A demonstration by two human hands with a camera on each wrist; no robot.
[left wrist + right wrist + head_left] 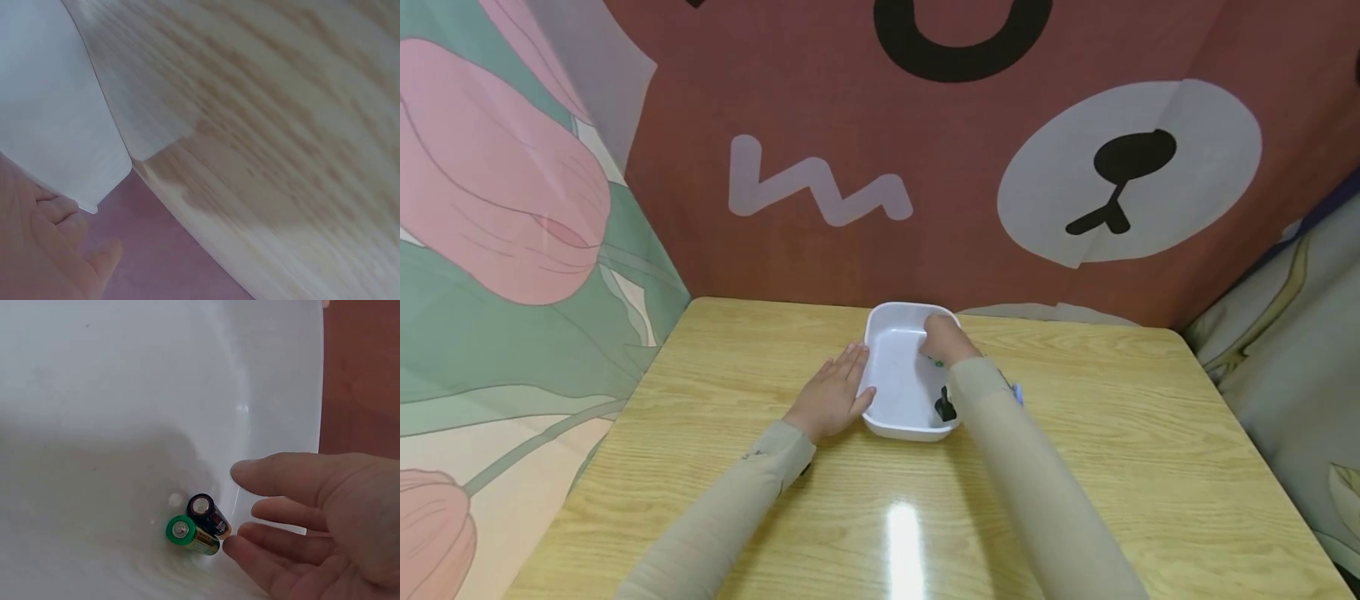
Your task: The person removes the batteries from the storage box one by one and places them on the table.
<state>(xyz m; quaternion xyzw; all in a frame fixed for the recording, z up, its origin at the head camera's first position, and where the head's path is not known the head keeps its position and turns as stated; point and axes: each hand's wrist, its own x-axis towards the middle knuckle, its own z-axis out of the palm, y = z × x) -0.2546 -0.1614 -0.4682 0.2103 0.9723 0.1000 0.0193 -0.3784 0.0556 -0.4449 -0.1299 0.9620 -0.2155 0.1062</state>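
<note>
A white rectangular tray (897, 392) stands on the wooden table near its back edge. My left hand (832, 393) rests along the tray's left rim with straight fingers. In the left wrist view, the fingers of that hand (53, 244) lie against the tray's outer side (56, 94). Inside the tray, at its back right, is my right hand (946, 337). A green-ended battery (192, 536) and a black battery (210, 515) lie side by side on the tray floor. The right hand (300, 531) has its fingers apart, fingertips right at the batteries, thumb above them.
The wooden table (745, 358) extends around the tray. A patterned cloth (820, 258) hangs behind its back edge. A black object (945, 406) shows beside the right cuff over the tray, and a small blue thing (1018, 393) shows on the cuff's other side.
</note>
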